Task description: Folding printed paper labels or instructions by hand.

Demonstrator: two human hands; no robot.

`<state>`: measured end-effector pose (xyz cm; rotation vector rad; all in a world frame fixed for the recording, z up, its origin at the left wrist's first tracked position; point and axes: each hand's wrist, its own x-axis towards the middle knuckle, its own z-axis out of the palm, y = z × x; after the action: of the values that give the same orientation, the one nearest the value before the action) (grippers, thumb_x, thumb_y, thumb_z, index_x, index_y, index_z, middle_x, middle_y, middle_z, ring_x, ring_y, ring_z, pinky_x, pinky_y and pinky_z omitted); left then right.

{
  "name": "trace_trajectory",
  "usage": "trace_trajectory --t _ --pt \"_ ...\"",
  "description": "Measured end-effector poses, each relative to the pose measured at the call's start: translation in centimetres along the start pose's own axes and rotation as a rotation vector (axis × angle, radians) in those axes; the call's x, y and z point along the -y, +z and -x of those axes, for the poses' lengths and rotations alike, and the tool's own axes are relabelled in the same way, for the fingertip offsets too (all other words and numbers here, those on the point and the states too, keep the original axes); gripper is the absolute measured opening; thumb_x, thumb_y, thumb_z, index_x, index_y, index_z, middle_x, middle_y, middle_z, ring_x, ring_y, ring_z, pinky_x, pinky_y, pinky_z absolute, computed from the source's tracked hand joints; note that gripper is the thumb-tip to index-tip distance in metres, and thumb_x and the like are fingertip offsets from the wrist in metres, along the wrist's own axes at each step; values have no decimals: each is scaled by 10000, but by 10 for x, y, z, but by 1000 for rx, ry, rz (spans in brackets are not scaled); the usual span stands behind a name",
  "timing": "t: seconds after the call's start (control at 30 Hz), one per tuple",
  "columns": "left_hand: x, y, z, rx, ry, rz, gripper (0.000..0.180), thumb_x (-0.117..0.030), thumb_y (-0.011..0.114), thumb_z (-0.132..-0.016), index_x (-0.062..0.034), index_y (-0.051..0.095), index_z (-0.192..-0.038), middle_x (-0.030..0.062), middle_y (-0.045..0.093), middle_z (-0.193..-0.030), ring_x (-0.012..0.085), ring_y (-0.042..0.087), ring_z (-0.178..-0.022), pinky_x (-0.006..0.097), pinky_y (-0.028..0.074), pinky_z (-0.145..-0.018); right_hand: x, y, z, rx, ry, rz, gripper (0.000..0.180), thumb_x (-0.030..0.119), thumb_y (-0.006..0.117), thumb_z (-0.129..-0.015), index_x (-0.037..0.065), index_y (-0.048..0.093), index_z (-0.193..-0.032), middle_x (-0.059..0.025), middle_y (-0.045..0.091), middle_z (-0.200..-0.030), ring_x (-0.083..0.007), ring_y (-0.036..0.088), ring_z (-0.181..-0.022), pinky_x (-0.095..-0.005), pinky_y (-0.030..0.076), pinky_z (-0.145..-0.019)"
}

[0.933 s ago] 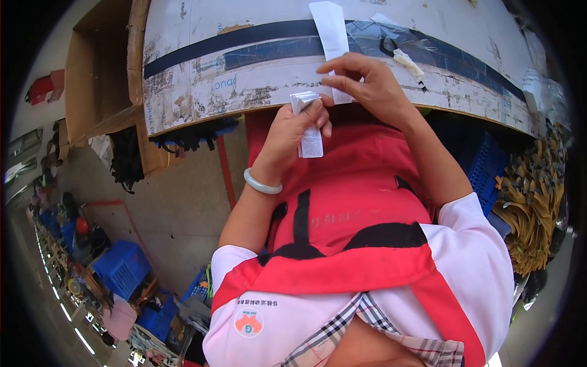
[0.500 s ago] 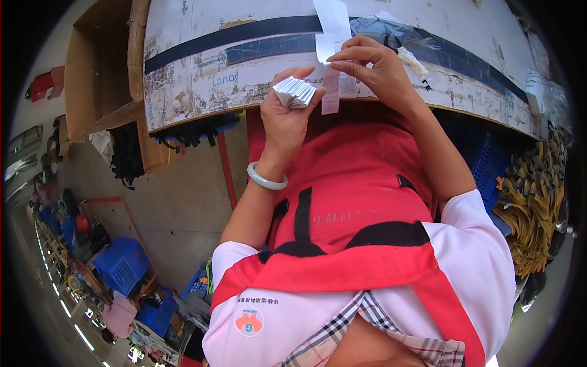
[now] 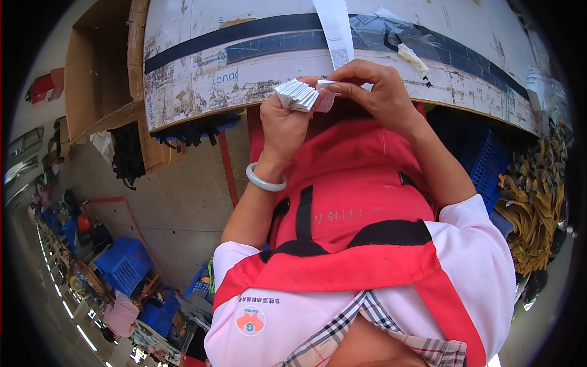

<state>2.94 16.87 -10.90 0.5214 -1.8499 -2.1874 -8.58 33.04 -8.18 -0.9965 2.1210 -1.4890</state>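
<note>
A thick fanned stack of folded white paper labels [image 3: 297, 95] stands in my left hand [image 3: 282, 128], whose fingers are closed round it just off the table's near edge. Close to its right, my right hand [image 3: 384, 93] pinches a white label strip [image 3: 335, 32] between thumb and fingertips. From there the strip runs away across the table, with small print on its near part. A thin, pinkish-looking label piece [image 3: 324, 101] hangs between the two hands, bent over beside the stack. The fingers partly hide where it joins the strip.
The worn white table [image 3: 195, 101] carries dark tape bands. Clear plastic and a cream-coloured bundle [image 3: 413, 61] lie at its right. An open cardboard box [image 3: 101, 73] stands left, a blue crate [image 3: 489, 168] below the table at right, beside stacked brown pieces [image 3: 535, 214].
My right hand has come down and nearer to my left hand, drawing the strip toward me. The loose label end that hung straight down is now bent up beside the stack.
</note>
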Motion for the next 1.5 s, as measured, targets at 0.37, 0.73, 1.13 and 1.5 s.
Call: trace_trajectory --t 0.37,0.73,1.13,1.5 --pt "2 -3 1 57 -128 164 135 -104 725 -892 -17 716 -995 -4 670 -787 44 560 -640 189 431 -543 7 -2 2 58 46 -60 158 144 698 -904 -5 706 -954 -49 685 -849 -100 604 -743 -251 509 -713" --pt "1 -4 -1 421 -359 454 485 -493 537 -972 -19 638 -983 55 641 -800 111 632 -661 231 494 -560 14 16 7 112 299 -358 117 77 623 -941 -36 641 -963 -62 658 -801 -110 667 -679 -207 516 -587" --pt "-1 -1 -2 292 -396 329 215 -217 638 -962 -13 640 -1029 9 568 -769 98 576 -680 230 450 -569 -53 -10 -47 -296 -101 614 166 254 668 -917 171 753 -1034 -68 621 -936 -214 627 -752 -329 510 -683" --pt "-6 3 -10 -4 292 -87 222 -65 746 -867 -36 702 -1083 -20 653 -843 29 533 -659 180 414 -558 5 -3 -2 -39 -20 -52 125 126 710 -886 44 733 -979 -20 637 -923 -96 546 -713 -237 468 -654"
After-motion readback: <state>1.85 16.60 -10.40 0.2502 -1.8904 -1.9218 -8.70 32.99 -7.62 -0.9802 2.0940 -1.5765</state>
